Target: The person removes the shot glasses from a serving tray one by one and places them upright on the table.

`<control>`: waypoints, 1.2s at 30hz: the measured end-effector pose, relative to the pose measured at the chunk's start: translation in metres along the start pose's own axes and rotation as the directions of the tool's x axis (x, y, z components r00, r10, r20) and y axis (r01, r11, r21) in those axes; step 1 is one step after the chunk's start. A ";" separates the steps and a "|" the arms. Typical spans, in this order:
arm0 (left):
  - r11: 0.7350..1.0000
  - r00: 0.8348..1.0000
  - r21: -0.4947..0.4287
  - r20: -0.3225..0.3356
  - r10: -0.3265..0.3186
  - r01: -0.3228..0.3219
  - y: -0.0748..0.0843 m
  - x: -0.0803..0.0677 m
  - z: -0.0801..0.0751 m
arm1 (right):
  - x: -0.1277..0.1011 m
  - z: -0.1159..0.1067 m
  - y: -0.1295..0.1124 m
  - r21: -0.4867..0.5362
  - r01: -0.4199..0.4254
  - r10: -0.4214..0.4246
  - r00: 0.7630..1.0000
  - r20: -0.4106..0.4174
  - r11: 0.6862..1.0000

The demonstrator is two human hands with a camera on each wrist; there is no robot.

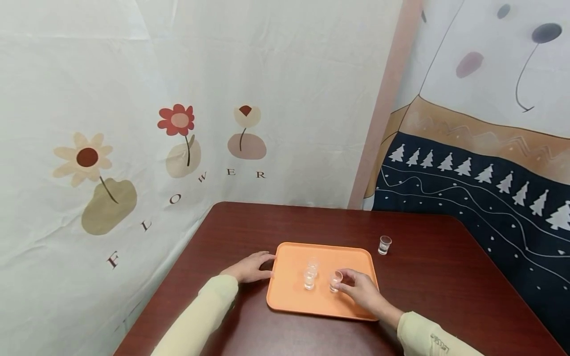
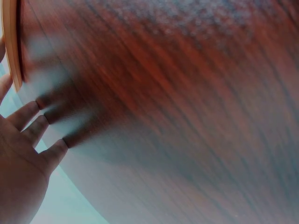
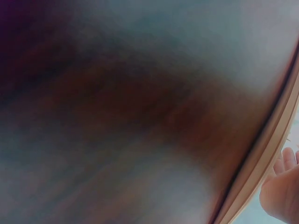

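An orange tray lies on a dark red wooden table. Two small clear glasses stand close together near the tray's middle. My right hand pinches a third small glass standing on the tray. My left hand lies flat on the table with straight fingers, its fingertips at the tray's left rim. The right wrist view is a blur of table, tray edge and part of my right hand.
A fourth small glass stands alone on the table beyond the tray's far right corner. Printed cloth backdrops hang close behind the table on the left and right. The table edge runs along the left side.
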State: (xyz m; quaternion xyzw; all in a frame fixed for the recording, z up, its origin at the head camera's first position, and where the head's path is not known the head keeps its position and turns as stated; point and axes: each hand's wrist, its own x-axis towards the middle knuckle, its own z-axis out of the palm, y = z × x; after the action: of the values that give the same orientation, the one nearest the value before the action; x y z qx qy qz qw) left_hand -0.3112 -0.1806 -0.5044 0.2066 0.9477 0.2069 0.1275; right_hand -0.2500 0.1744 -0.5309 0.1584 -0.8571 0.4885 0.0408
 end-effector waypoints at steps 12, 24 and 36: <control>1.000 1.000 0.002 -0.002 -0.003 0.003 -0.002 0.000 0.001 | 0.005 -0.008 -0.007 0.015 -0.007 0.007 1.000 -0.012 1.000; 1.000 1.000 0.006 0.000 0.019 -0.019 -0.001 -0.001 0.000 | 0.018 -0.029 -0.016 -0.009 -0.067 0.064 0.985 -0.162 0.998; 1.000 1.000 -0.003 0.001 -0.006 0.006 0.001 0.000 -0.001 | 0.024 -0.054 -0.010 -0.074 -0.124 0.104 0.966 -0.235 0.989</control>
State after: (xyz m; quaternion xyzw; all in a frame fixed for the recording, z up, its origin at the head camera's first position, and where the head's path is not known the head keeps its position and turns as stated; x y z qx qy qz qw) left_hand -0.3109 -0.1804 -0.5036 0.2037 0.9480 0.2078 0.1291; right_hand -0.2740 0.2098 -0.4889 0.0491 -0.8750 0.4668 0.1187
